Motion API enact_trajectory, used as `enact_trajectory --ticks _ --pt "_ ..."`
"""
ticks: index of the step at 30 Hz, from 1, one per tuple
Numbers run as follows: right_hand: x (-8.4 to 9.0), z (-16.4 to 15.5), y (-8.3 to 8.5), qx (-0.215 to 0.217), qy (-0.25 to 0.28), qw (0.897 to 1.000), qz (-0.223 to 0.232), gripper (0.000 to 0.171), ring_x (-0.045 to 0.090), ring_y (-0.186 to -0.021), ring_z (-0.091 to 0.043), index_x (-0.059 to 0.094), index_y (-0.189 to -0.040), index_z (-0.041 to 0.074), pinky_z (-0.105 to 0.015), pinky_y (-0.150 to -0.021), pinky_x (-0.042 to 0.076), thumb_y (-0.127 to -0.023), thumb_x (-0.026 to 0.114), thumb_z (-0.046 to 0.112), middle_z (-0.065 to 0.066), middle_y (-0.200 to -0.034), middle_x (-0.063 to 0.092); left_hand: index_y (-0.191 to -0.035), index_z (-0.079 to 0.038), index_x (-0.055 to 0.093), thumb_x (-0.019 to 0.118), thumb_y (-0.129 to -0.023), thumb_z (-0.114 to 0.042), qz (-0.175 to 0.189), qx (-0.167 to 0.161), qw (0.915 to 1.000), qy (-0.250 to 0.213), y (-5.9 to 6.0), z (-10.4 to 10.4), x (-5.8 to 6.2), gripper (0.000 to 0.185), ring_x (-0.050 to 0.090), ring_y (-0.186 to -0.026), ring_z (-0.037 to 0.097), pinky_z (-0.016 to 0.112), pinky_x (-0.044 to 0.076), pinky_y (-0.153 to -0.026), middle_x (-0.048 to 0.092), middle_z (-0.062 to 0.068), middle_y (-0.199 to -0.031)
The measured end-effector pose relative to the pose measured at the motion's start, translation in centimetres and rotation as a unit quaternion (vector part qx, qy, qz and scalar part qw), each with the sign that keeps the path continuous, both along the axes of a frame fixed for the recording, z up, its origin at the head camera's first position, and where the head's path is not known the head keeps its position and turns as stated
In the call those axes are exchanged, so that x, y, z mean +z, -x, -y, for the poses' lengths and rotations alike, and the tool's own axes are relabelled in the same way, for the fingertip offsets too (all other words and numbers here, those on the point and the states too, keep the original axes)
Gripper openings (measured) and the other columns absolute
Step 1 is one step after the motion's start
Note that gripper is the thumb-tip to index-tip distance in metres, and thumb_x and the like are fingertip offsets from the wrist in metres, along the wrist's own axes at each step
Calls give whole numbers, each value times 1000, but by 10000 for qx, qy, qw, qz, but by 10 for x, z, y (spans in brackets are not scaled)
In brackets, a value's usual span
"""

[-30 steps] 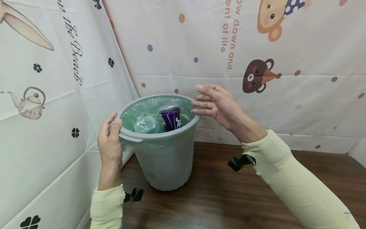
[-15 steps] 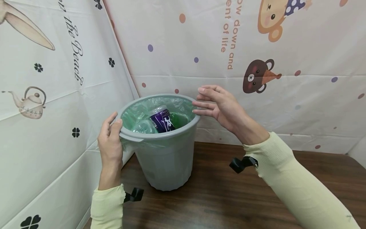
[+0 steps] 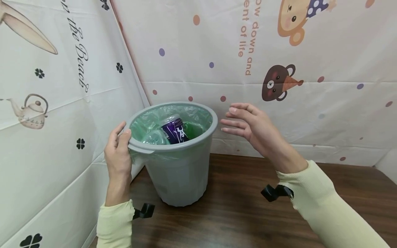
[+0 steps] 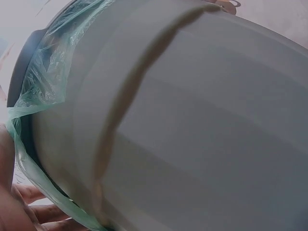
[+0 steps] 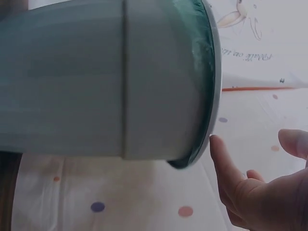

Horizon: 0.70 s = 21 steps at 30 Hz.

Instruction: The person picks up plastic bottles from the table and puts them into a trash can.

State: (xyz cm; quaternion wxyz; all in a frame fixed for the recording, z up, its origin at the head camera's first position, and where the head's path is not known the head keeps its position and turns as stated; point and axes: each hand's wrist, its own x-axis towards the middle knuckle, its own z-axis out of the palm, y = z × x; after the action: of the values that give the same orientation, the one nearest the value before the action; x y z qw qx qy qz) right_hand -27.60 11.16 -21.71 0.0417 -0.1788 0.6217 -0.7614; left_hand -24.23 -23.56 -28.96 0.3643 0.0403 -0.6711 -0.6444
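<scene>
The round grey plastic bin (image 3: pixel 178 172) stands on the dark brown wooden worktop (image 3: pixel 248 220), pushed into the corner where two white printed cloth backdrops (image 3: pixel 310 51) meet. Inside it there is a thin green plastic liner bag (image 3: pixel 149 120), and its edge is folded out over the rim, so the bag does not slip down. In the bag lie a purple can (image 3: pixel 175 130) with white marks, tilted, a clear plastic bottle (image 3: pixel 153 137) and something green which I cannot name.

My left hand (image 3: pixel 118 155) holds the bin at the left rim; the fingers are curled over the edge and the thumb is on the outside, so the bin stays steady. My right hand (image 3: pixel 251 125) is just beside the right rim, not touching it. Its fingers (image 5: pixel 222 168) are straight and relaxed, holding nothing, with the palm turned toward the bin.
</scene>
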Motion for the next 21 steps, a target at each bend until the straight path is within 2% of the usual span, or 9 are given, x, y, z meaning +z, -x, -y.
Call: enact_trajectory --ticks 5,13,17,20,21 --pt "-15 -15 -8 -210 -84 9997 -89 36 68 -121 -29 48 -138 6 -42 -98 56 -109 63 23 -21 -137 50 -153 -21 59 55 -110 -37 -13 -20 10000 -60 1 1 -1 46 55 -131 24 37 40 -114 60 10 -148" --pt "-40 -37 -23 -507 -463 9973 -277 49 68 -121 -24 44 -148 3 -38 -98 57 -110 62 28 -21 -144 49 -151 -21 62 53 -110 -40 -15 257 9997 -9 3 4 -3 46 47 -143 15 35 31 -121 57 3 -154" --pt "-54 -46 -27 -819 -781 9928 -396 55 67 -122 -20 43 -152 3 -35 -96 57 -109 64 32 -20 -148 49 -149 -19 64 51 -109 -44 142 665 9977 -53 3 10 -3 49 44 -145 12 35 26 -123 57 1 -155" --pt "-66 -52 -29 -1140 -1188 9849 -543 60 65 -124 -19 43 -154 3 -32 -96 57 -109 64 36 -19 -149 49 -151 -20 62 50 -109 -44 216 995 9948 -57 -1 13 -1 50 41 -146 10 35 22 -124 54 -3 -157" --pt "-70 -54 -30 -1243 -1336 9813 -608 60 64 -125 -19 43 -155 3 -30 -95 57 -109 63 37 -18 -149 49 -150 -19 62 50 -109 -43 116 1126 9936 -21 -3 14 0 49 40 -147 10 35 22 -124 54 -3 -157"
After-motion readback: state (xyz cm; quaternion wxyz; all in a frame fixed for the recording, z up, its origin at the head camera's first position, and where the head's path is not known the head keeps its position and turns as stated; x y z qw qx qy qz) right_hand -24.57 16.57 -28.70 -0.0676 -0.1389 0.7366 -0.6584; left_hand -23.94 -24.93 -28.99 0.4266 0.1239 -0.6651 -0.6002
